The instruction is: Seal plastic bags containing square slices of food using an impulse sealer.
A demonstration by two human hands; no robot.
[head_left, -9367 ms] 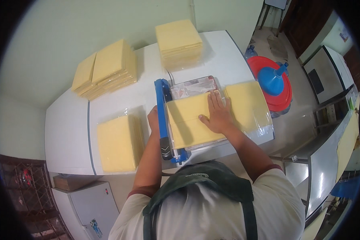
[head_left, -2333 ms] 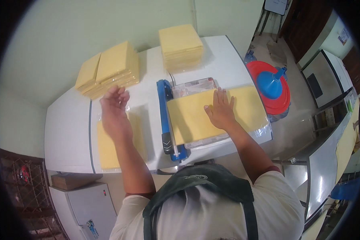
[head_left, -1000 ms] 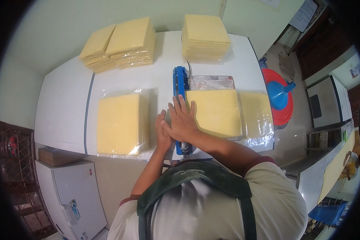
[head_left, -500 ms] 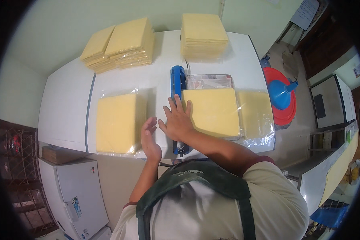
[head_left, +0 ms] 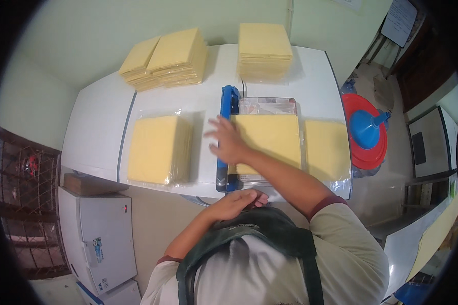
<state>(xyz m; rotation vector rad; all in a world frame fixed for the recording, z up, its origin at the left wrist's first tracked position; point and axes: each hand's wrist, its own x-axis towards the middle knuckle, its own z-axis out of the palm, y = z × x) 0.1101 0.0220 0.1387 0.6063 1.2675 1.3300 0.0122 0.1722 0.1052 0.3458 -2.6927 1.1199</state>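
On the white table (head_left: pixel 102 137), a blue sealer (head_left: pixel 228 137) lies with its bar running from the far side toward the person. Over its near half hovers the right hand (head_left: pixel 228 142), fingers spread wide and blurred — it holds nothing, and whether it touches the bar I cannot tell. Just right of the sealer a yellow sheet (head_left: pixel 269 142) lies flat in a clear bag, its left edge at the bar; a second yellow sheet (head_left: pixel 326 150) lies beside it, further right. The left hand (head_left: pixel 236 202) is drawn back at the table's near edge, close to the apron (head_left: pixel 249 239), fingers loosely curled and empty. Left of the sealer, apart from it, sits a bagged yellow stack (head_left: pixel 158 150). Along the far side of the table stand three more yellow piles — two (head_left: pixel 168 56) on the left, touching, and one (head_left: pixel 264 48) behind the sealer. Off the table's right end stands a red basin (head_left: pixel 361 152) with a blue funnel (head_left: pixel 369 127) in it.
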